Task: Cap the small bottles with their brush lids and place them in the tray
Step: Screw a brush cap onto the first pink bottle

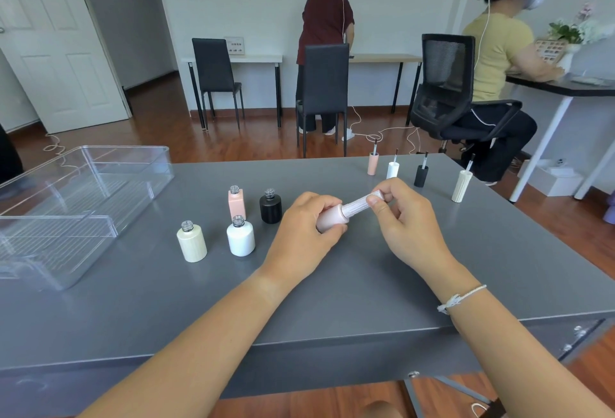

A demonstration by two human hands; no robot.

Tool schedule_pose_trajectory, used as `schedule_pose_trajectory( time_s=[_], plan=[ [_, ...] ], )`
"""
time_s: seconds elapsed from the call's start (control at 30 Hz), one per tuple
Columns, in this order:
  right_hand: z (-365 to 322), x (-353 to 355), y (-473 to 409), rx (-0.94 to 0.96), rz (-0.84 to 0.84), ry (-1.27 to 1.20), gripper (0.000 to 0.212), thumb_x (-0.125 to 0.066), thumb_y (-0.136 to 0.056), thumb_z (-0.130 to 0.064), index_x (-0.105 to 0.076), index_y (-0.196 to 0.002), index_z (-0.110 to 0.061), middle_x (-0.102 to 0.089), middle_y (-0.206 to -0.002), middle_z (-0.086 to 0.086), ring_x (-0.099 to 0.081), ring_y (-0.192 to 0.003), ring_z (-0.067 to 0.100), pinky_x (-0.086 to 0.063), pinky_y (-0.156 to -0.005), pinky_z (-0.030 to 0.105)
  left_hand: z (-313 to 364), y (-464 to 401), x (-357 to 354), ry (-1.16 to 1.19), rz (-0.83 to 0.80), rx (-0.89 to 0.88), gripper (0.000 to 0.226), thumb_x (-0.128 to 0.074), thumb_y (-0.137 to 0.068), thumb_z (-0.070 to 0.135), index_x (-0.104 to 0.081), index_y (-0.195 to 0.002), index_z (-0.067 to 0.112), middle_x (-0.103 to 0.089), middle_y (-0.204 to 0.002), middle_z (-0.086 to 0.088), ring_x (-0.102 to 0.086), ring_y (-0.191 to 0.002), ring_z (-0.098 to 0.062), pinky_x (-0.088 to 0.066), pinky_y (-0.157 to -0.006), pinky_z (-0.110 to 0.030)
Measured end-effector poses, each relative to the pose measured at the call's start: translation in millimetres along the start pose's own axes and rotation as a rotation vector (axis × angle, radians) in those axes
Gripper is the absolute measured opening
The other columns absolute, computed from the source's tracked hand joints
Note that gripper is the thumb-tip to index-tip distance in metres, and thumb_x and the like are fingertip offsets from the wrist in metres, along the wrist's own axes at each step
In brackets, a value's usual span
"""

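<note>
My left hand [307,227] grips a pale pink bottle [329,217], held tilted above the grey table [332,284]. My right hand [404,214] pinches its ribbed pink brush lid [357,206], which sits on the bottle's neck. Several uncapped bottles stand to the left: a cream one [192,242], a white one [240,236], a pink square one [236,203] and a black one [270,206]. Loose lids stand brush-up at the far right: pink [373,161], white [392,168], black [421,175] and cream ribbed [462,184]. A clear plastic tray [80,204] lies at the left.
Black chairs [322,91] and desks stand beyond the table's far edge. One person stands at the back wall, another sits at the right. Cables trail on the wooden floor. The table's front edge runs close under my forearms.
</note>
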State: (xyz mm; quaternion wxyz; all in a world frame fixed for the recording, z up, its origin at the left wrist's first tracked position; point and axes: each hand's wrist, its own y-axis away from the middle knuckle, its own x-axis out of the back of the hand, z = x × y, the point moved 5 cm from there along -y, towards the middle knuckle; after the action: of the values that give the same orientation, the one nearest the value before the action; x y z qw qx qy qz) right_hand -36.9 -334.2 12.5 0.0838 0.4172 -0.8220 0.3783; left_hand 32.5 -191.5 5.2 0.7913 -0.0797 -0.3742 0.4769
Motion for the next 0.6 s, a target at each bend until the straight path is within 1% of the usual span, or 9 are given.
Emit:
schedule_pose_trajectory(
  time_s=[0.1, 0.17, 0.2, 0.3, 0.37, 0.43, 0.5, 0.57, 0.6],
  plan=[
    [-1.5, -3.0, -4.5, -0.023, -0.004, -0.069, 0.013, -0.052, -0.092, -0.02, -0.051, -0.08, -0.025, -0.052, -0.059, -0.024, -0.039, -0.046, 0.007, -0.032, -0.048, 0.014, 0.3, 0.2, -0.3, 0.012, -0.015, 0.023, 0.028, -0.067, -0.079, 0.015, -0.064, -0.106, 0.02, -0.057, -0.101, 0.004, -0.053, -0.088, -0.005, -0.04, -0.078, -0.009],
    [-4.5, -1.5, -10.4, -0.04, 0.01, -0.108, 0.019, -0.051, -0.093, -0.021, -0.049, -0.077, -0.032, -0.051, -0.06, -0.018, -0.041, -0.049, 0.009, -0.037, -0.051, 0.019, -1.9, 1.3, -0.9, -0.02, -0.027, 0.058, 0.03, -0.067, -0.079, 0.021, -0.062, -0.109, 0.024, -0.056, -0.102, 0.007, -0.053, -0.093, -0.007, -0.042, -0.08, -0.016],
    [-6.4, 0.2, -15.0, -0.046, 0.013, -0.117, 0.021, -0.051, -0.093, -0.021, -0.049, -0.076, -0.034, -0.05, -0.063, -0.016, -0.043, -0.051, 0.013, -0.04, -0.053, 0.022, -3.6, 1.8, -1.1, -0.063, -0.031, 0.077, 0.032, -0.067, -0.079, 0.024, -0.061, -0.111, 0.025, -0.056, -0.104, 0.008, -0.053, -0.096, -0.008, -0.041, -0.08, -0.018],
    [-11.9, 3.5, -37.7, -0.05, -0.031, -0.09, 0.021, -0.05, -0.093, -0.022, -0.051, -0.075, -0.032, -0.052, -0.071, -0.01, -0.044, -0.055, 0.014, -0.042, -0.057, 0.028, -8.6, 3.0, -2.7, -0.243, -0.052, 0.102, 0.038, -0.062, -0.082, 0.033, -0.058, -0.118, 0.022, -0.057, -0.114, 0.004, -0.05, -0.107, -0.014, -0.039, -0.086, -0.022],
    [-12.4, 1.6, -57.9, -0.048, -0.067, -0.052, 0.019, -0.051, -0.092, -0.021, -0.053, -0.076, -0.03, -0.053, -0.078, -0.011, -0.048, -0.064, 0.011, -0.04, -0.058, 0.024, -10.9, 3.6, -4.6, -0.348, -0.069, 0.099, 0.042, -0.058, -0.084, 0.038, -0.057, -0.12, 0.018, -0.057, -0.122, 0.003, -0.049, -0.113, -0.017, -0.037, -0.092, -0.024],
    [-10.1, -3.9, -78.6, -0.053, -0.088, -0.012, 0.012, -0.052, -0.091, -0.021, -0.056, -0.081, -0.026, -0.051, -0.078, -0.014, -0.05, -0.07, 0.008, -0.038, -0.058, 0.021, -12.9, 4.3, -6.3, -0.415, -0.089, 0.1, 0.043, -0.056, -0.084, 0.041, -0.059, -0.12, 0.016, -0.055, -0.128, 0.003, -0.047, -0.118, -0.018, -0.033, -0.094, -0.023],
    [-6.7, -11.3, -97.5, -0.055, -0.096, 0.032, 0.009, -0.052, -0.091, -0.021, -0.058, -0.086, -0.024, -0.052, -0.078, -0.013, -0.05, -0.07, 0.009, -0.04, -0.056, 0.021, -14.6, 4.7, -6.8, -0.431, -0.101, 0.107, 0.043, -0.055, -0.084, 0.042, -0.06, -0.119, 0.016, -0.054, -0.132, 0.003, -0.044, -0.121, -0.018, -0.031, -0.094, -0.022],
    [-3.1, -18.4, -113.3, -0.062, -0.088, 0.065, 0.008, -0.052, -0.091, -0.021, -0.059, -0.087, -0.024, -0.055, -0.08, -0.011, -0.051, -0.077, 0.012, -0.042, -0.052, 0.022, -15.4, 4.5, -6.3, -0.426, -0.103, 0.109, 0.044, -0.055, -0.084, 0.043, -0.06, -0.119, 0.017, -0.055, -0.131, 0.004, -0.044, -0.121, -0.017, -0.03, -0.094, -0.021],
    [-1.4, -22.0, -119.8, -0.069, -0.084, 0.08, 0.008, -0.052, -0.09, -0.021, -0.059, -0.088, -0.024, -0.056, -0.082, -0.009, -0.051, -0.079, 0.014, -0.041, -0.053, 0.023, -15.5, 4.4, -5.9, -0.424, -0.101, 0.109, 0.043, -0.055, -0.084, 0.043, -0.06, -0.118, 0.017, -0.056, -0.13, 0.004, -0.044, -0.12, -0.017, -0.031, -0.093, -0.021]
  ],
)
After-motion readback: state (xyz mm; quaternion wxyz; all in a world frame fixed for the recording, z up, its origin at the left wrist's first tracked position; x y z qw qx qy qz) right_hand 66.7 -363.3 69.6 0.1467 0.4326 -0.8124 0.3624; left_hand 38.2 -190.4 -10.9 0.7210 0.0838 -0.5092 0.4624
